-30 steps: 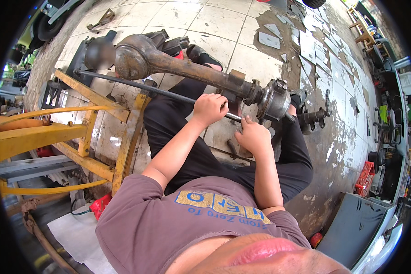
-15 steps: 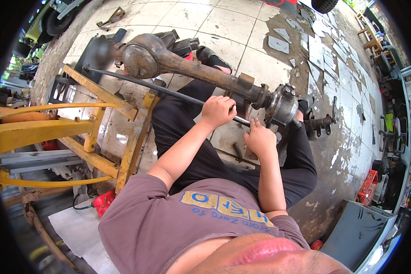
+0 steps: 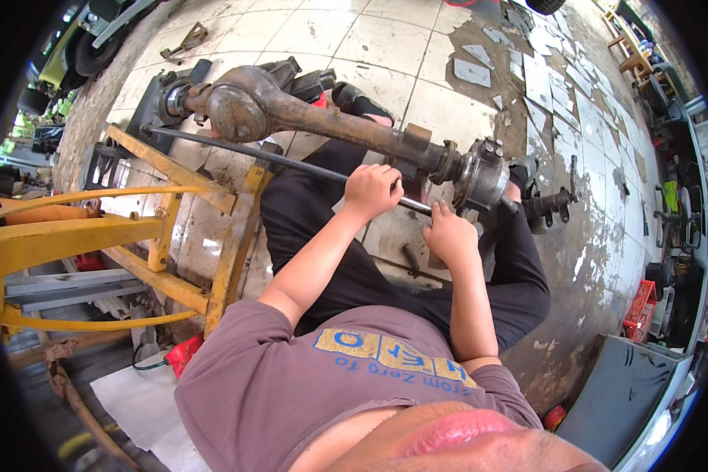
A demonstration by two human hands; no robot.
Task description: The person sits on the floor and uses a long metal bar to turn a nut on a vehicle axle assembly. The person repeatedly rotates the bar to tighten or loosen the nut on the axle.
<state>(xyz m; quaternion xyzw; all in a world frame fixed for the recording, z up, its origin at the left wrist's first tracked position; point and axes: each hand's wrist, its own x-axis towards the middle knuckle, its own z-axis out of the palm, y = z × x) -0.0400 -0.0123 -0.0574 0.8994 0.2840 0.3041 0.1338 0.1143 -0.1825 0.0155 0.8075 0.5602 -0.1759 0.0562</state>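
A rusty axle housing [image 3: 330, 126] with a round bulge lies across the floor in front of me, over my bent legs. Along its near side runs a long dark metal rod [image 3: 252, 153]. My left hand [image 3: 372, 191] is wrapped round the rod right of its middle. At the rod's right end, my right hand [image 3: 453, 234] closes on it, fingers pointing away from me; part of the grip is hidden. Just beyond that hand sits a grey metal hub [image 3: 484, 179] on the housing's right end. The housing's left end carries another round hub [image 3: 173, 99].
A yellow metal frame [image 3: 79, 236] stands close on my left. Broken tiles [image 3: 543, 82] lie at the far right. A grey metal box [image 3: 621, 385] and a red crate [image 3: 642, 307] stand on my right. A dark splined or lobed metal part [image 3: 551, 208] lies beyond my right knee.
The view has shifted very slightly. Both hands keep their places on the rod, and the housing looks unmoved. The left hub, blurred before, now shows clearly.
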